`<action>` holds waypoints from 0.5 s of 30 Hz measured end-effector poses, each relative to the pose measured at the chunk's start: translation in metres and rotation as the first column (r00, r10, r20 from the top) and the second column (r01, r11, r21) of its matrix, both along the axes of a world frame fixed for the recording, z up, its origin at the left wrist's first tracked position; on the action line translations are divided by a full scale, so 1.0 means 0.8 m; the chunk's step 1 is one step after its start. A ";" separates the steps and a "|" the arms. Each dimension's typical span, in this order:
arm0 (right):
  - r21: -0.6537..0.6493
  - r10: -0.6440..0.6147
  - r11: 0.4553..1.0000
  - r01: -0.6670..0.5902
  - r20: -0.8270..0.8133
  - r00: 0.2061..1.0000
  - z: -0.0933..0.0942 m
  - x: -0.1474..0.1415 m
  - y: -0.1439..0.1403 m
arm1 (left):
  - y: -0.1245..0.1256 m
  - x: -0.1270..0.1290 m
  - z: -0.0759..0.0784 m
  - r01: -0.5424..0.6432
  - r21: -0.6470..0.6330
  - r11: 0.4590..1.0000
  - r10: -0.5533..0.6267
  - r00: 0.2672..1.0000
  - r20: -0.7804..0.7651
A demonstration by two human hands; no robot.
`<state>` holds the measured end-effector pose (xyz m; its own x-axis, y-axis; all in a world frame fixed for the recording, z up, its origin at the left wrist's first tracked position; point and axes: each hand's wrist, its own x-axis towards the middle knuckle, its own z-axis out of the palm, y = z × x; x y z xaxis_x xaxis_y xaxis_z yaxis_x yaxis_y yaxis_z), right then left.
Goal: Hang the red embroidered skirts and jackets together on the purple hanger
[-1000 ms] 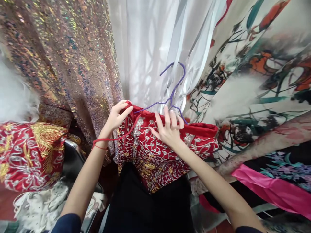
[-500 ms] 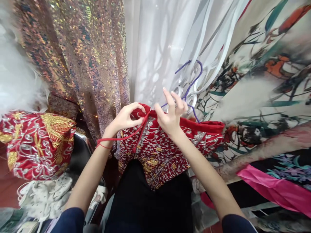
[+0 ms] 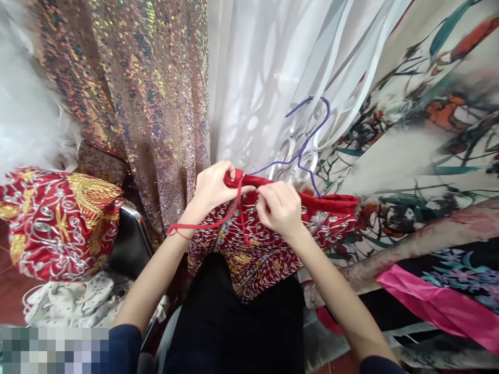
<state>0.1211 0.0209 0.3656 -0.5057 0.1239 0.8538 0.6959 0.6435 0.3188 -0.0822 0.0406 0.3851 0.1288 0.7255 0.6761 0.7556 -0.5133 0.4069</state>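
Observation:
A red embroidered garment (image 3: 257, 254) with silver and gold patterns lies across my lap, its plain red waistband (image 3: 339, 203) uppermost. My left hand (image 3: 216, 189) is closed on the waistband at its left end, thumb stretched toward the right. My right hand (image 3: 280, 208) is closed in a pinch at the waistband near the left thumb tip; what sits between its fingertips is hidden. A red cord (image 3: 212, 225) loops across my left wrist and up to the waistband, with one end hanging down the garment's front. Behind the waistband rises a purple hanger (image 3: 312, 137).
A red and gold embroidered bundle (image 3: 62, 228) rests on a black seat (image 3: 132, 239) at left, above white dotted cloth (image 3: 81, 301). Sequined fabric (image 3: 156, 104), white curtain (image 3: 249, 78) and printed fabric (image 3: 413, 156) hang ahead. Pink cloth (image 3: 436, 301) lies at right.
My right hand has lowered and its spread fingers have closed into a pinch beside the left thumb. The left thumb has stretched rightward, and a cord end now hangs down in front.

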 end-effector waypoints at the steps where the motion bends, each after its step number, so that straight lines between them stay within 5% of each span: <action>1: -0.079 -0.010 0.997 0.009 -0.024 1.000 -0.011 -0.001 -0.011 | 0.002 0.001 0.000 -0.013 0.001 1.000 0.013 0.999 -0.032; 4: -0.411 -0.105 0.912 0.016 -0.195 0.975 -0.054 -0.014 -0.037 | 0.005 0.000 0.000 0.009 -0.022 1.000 -0.011 0.994 -0.105; 7: -0.698 -0.208 0.704 -0.134 -0.382 0.900 -0.102 -0.033 -0.045 | 0.004 -0.003 0.000 0.026 -0.039 0.999 -0.031 0.994 -0.106; 9: -0.767 -0.266 0.588 -0.257 -0.484 0.834 -0.128 -0.048 -0.046 | 0.001 -0.003 0.000 0.024 -0.035 0.999 -0.027 0.995 -0.091; 11: -0.761 -0.340 0.574 -0.302 -0.558 0.758 -0.147 -0.064 -0.048 | 0.000 -0.001 -0.001 0.025 -0.032 0.999 -0.027 0.997 -0.069; 15: -0.641 -0.409 0.697 -0.322 -0.724 0.555 -0.178 -0.097 -0.063 | 0.000 0.004 -0.006 0.021 -0.013 1.000 -0.022 0.999 -0.034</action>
<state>0.0432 -0.0296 0.2236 0.3339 0.7961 0.5048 0.4237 0.3516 -0.8348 -0.0793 0.0402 0.3807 0.1669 0.7307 0.6620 0.7580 -0.5245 0.3878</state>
